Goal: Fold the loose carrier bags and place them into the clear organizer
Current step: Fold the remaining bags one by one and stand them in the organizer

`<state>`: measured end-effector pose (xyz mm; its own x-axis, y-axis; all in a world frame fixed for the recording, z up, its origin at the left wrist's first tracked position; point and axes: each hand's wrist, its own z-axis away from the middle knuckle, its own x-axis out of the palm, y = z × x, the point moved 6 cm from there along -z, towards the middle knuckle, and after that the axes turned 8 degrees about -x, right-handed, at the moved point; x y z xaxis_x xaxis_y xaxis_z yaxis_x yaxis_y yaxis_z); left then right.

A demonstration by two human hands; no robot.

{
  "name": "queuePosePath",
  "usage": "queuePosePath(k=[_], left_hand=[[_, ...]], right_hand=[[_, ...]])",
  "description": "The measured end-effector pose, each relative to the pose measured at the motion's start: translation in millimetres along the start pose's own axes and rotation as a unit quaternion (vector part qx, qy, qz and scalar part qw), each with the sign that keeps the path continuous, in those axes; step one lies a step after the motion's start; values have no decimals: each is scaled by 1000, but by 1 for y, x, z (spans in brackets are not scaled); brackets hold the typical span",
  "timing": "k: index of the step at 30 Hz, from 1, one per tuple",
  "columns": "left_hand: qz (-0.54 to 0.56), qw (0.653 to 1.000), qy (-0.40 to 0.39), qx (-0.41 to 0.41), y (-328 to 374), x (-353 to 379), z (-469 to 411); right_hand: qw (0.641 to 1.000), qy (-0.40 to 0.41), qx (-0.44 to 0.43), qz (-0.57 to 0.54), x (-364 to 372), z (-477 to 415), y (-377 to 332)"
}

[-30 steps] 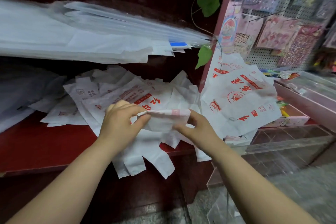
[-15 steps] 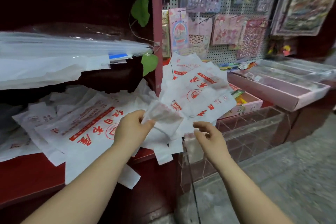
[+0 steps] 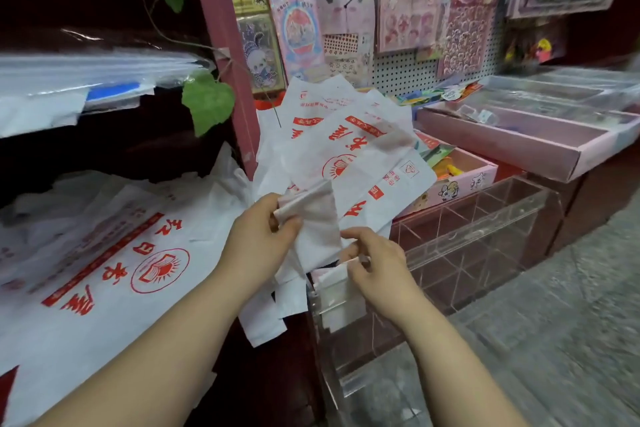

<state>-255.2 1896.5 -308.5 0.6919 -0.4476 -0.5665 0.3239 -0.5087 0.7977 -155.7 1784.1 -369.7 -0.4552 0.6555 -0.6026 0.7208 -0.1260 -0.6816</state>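
Pinching the folded carrier bag [image 3: 313,218] at its upper corner between thumb and fingers, the left hand [image 3: 258,243] held it upright just above the near left end of the clear organizer [image 3: 485,236]. The right hand [image 3: 379,269] was over the same end of the organizer with its fingers curled at the lower edge of the bag. Whether they gripped this bag or the white folded piece [image 3: 341,295] standing in the organizer's nearest compartment, it was not possible to tell. The other compartments of the organizer showed only their clear dividers.

To the left of the organizer, loose carrier bags [image 3: 121,270], white with red print, lay in a pile on a dark red shelf [image 3: 273,374]. More printed bags [image 3: 349,152] stood fanned out behind the organizer's left end. Directly behind the organizer was a pink cardboard box [image 3: 460,184] with colourful packets, and behind that a long pink tray [image 3: 519,142]. Farther behind and above the organizer hung a pegboard [image 3: 398,69] with sticker sheets.
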Motion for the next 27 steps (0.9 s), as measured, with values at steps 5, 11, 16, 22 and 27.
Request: queuePosePath(k=[5, 11, 16, 22, 27], left_hand=[[-5, 1000, 5, 18, -3, 13, 2], [-6, 1000, 15, 20, -14, 20, 2], [-11, 999, -23, 26, -8, 30, -1], [-134, 981, -139, 19, -17, 57, 5], [-320, 939, -89, 90, -16, 55, -5]], right_hand=[[997, 16, 6, -77, 4, 5, 6], [993, 9, 21, -115, -6, 11, 14], [989, 10, 19, -148, -7, 15, 14], [982, 28, 23, -186, -11, 16, 17], [982, 29, 12, -187, -11, 16, 16]])
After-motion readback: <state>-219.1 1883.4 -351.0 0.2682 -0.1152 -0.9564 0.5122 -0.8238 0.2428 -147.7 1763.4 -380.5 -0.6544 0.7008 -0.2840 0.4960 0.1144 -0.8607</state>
